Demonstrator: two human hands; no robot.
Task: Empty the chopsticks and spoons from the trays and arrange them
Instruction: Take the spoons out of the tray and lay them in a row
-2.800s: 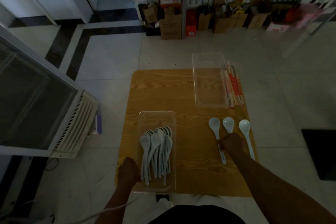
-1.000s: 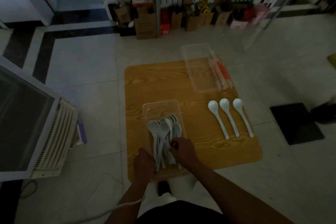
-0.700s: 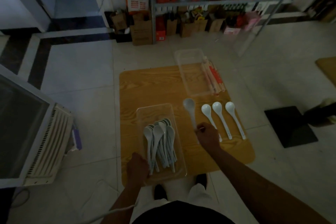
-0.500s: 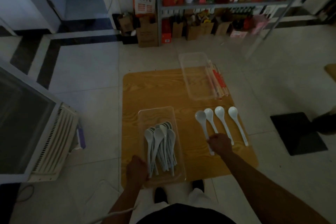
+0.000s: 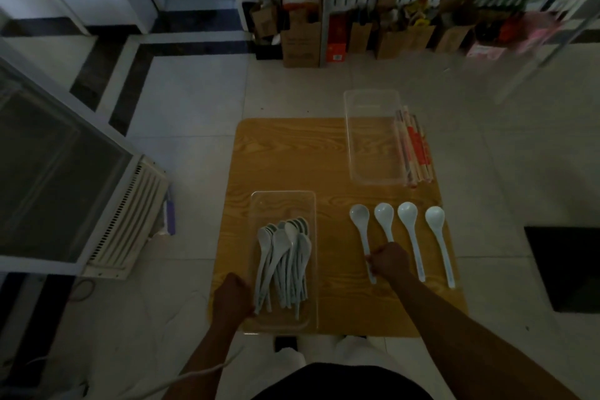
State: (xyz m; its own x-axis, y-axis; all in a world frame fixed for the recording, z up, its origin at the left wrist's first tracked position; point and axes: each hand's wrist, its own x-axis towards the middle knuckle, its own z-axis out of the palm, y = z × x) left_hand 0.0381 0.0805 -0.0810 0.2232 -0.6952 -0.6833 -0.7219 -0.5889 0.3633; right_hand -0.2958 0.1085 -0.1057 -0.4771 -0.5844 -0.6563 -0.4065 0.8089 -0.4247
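Observation:
A small wooden table (image 5: 285, 159) holds two clear plastic trays. The near tray (image 5: 283, 323) contains several pale spoons (image 5: 285, 263); my left hand (image 5: 232, 297) grips its near-left corner. The far tray (image 5: 373, 133) looks empty, with wrapped chopsticks (image 5: 415, 149) lying in a bundle along its right side on the table. Several white spoons lie in a row on the right half of the table. My right hand (image 5: 388, 261) holds the handle of the leftmost spoon (image 5: 361, 224), which lies on the table. The others, such as the rightmost spoon (image 5: 438, 237), lie free.
A glass-fronted cabinet with a vent grille (image 5: 123, 221) stands left of the table. A shelf rack with boxes and bags (image 5: 422, 10) lines the far wall. A dark mat (image 5: 565, 266) lies on the tiled floor at right. A white cable (image 5: 194, 373) trails near my left arm.
My right hand took a spoon from the near tray, carried it right and set it down at the left end of the row. My left hand stayed on the tray.

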